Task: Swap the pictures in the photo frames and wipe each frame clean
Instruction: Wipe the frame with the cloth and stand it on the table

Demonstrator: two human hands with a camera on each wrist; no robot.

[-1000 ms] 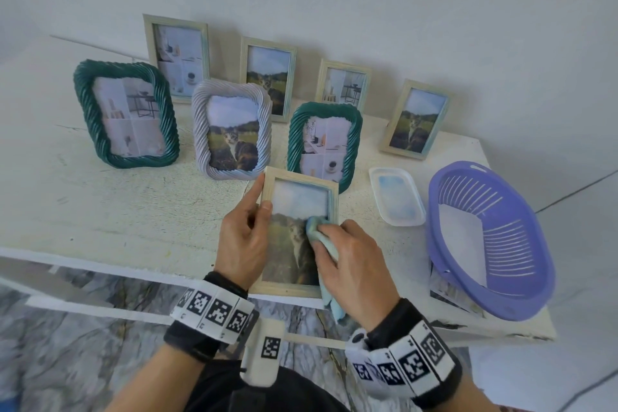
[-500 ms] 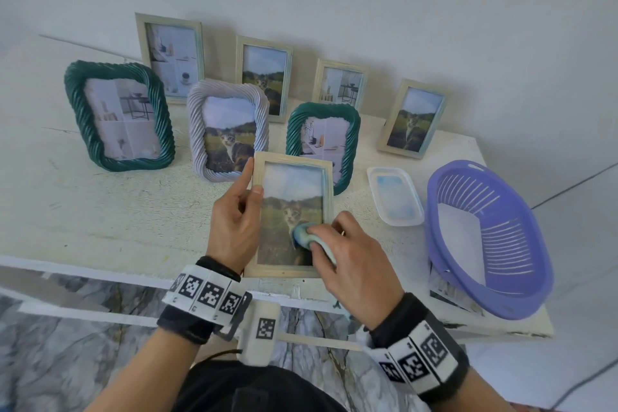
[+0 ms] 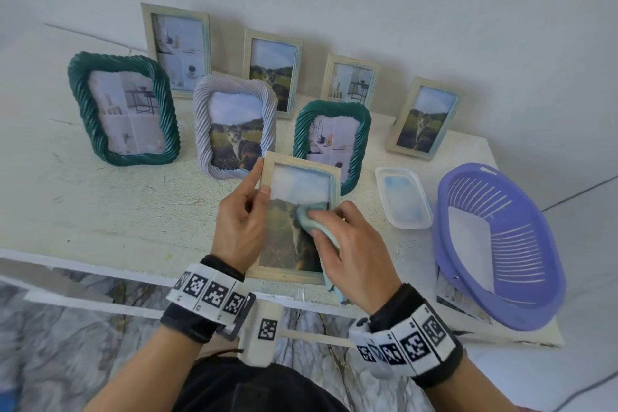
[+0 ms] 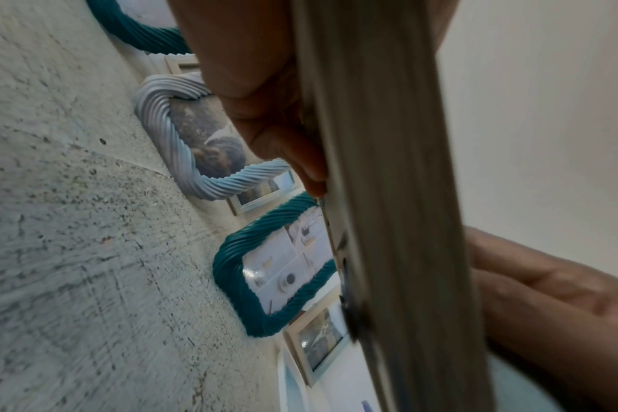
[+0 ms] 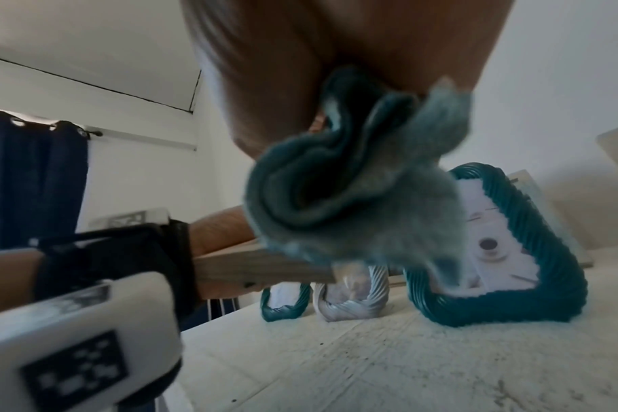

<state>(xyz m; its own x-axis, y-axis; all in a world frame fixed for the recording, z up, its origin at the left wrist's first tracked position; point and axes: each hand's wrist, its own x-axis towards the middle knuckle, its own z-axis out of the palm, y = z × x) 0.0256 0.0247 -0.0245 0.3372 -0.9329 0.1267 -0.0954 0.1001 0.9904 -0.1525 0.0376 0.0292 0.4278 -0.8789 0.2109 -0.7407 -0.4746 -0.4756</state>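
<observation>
Frame [image 3: 298, 177] held over table [image 3: 100, 211] near edge, left hand [image 3: 239, 227] gripping its left side, right hand [image 3: 354, 251] pressing bunched cloth [image 3: 306, 216] on glass, teal frame [image 3: 334, 140] and grey frame [image 3: 234, 124] just behind, tray [image 3: 404, 197] and basket [image 3: 495, 244] right.

Soft, even daylight, faint shadows; head view bends at its edges, both wrist views blurred up close.
</observation>
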